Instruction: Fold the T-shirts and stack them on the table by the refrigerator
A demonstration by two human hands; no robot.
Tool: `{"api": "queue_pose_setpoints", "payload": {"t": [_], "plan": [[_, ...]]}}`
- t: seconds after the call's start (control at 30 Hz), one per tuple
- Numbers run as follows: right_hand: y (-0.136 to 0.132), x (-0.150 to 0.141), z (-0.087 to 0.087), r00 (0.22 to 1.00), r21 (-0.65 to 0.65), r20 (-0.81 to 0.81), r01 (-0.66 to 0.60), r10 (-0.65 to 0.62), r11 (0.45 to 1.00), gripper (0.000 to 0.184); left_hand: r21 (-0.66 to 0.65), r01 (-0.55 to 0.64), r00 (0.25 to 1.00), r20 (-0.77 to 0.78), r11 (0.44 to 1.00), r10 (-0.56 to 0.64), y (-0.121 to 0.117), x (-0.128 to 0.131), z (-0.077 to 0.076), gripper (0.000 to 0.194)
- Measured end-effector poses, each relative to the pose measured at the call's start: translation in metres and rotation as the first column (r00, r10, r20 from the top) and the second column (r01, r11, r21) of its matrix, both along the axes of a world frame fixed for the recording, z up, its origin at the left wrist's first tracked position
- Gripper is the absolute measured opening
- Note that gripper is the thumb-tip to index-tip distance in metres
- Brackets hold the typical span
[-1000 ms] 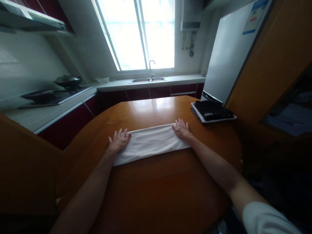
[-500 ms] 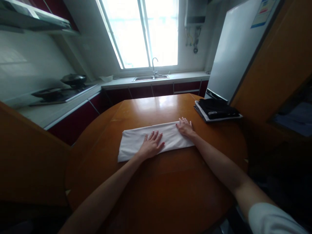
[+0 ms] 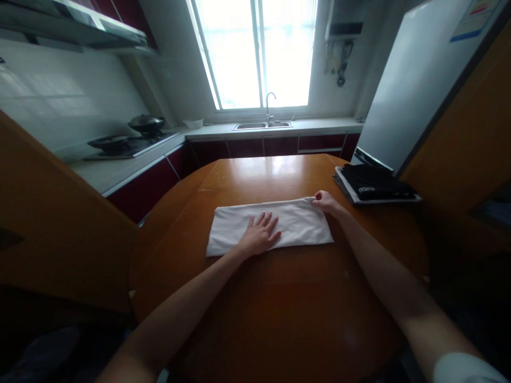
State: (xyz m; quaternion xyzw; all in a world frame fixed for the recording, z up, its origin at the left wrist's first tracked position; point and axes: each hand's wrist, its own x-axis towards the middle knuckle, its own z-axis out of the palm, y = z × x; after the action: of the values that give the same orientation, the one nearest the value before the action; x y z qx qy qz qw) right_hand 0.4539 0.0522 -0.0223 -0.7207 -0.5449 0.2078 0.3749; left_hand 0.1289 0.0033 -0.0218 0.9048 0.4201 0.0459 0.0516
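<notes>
A white cloth [image 3: 231, 226], folded into a long flat strip, lies across the middle of the wooden table [image 3: 271, 298]. Flat on its centre rests my left hand [image 3: 260, 234], fingers spread. My right hand [image 3: 326, 203] is at the cloth's far right corner, with thumb and fingers pinching the edge there. Small wrinkles run over the fabric between the two hands. Whether it is a garment or a plain cloth, I cannot tell.
Folded dark and white clothes [image 3: 375, 183] are stacked at the table's right edge, beside the fridge [image 3: 403, 90]. Beyond the table stand a counter with a sink [image 3: 261, 126] and, on the left, a stove [image 3: 139, 144] with pans. A wooden panel [image 3: 51, 213] is at near left.
My right hand has gone from lying flat on the cloth to pinching its far right corner. My left hand stays flat on the cloth. The whole view has shifted slightly.
</notes>
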Motion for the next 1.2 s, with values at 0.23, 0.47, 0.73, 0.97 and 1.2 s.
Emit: {"api": "queue_pose_setpoints", "payload": {"t": [0.23,0.47,0.73,0.97,1.2], "plan": [[-0.009,-0.015,0.032,0.975,0.138,-0.132,-0.161,0.179,0.977,0.044,-0.008,0.023,0.942,0.335,1.0,-0.019,0.008,0.004,0.0,0.056],[-0.029,-0.096,0.054,0.923,0.366,-0.1,-0.313,0.371,0.876,0.06,-0.263,0.332,0.443,0.891,0.906,0.097,0.011,0.015,0.005,0.078],[-0.04,-0.136,0.041,0.535,0.301,-0.556,-0.584,0.636,0.754,0.053,-0.438,0.184,0.17,0.896,0.88,0.41,0.014,0.011,0.004,0.095],[-0.028,-0.122,0.034,0.736,0.348,-0.416,-0.414,0.534,0.841,0.024,-0.447,0.225,0.129,0.894,0.866,0.428,0.012,0.008,0.016,0.073],[-0.051,-0.135,0.029,0.853,0.517,0.046,-0.466,0.521,0.718,0.018,-0.487,0.206,0.007,0.868,0.849,0.496,0.036,-0.027,0.047,0.052]]}}
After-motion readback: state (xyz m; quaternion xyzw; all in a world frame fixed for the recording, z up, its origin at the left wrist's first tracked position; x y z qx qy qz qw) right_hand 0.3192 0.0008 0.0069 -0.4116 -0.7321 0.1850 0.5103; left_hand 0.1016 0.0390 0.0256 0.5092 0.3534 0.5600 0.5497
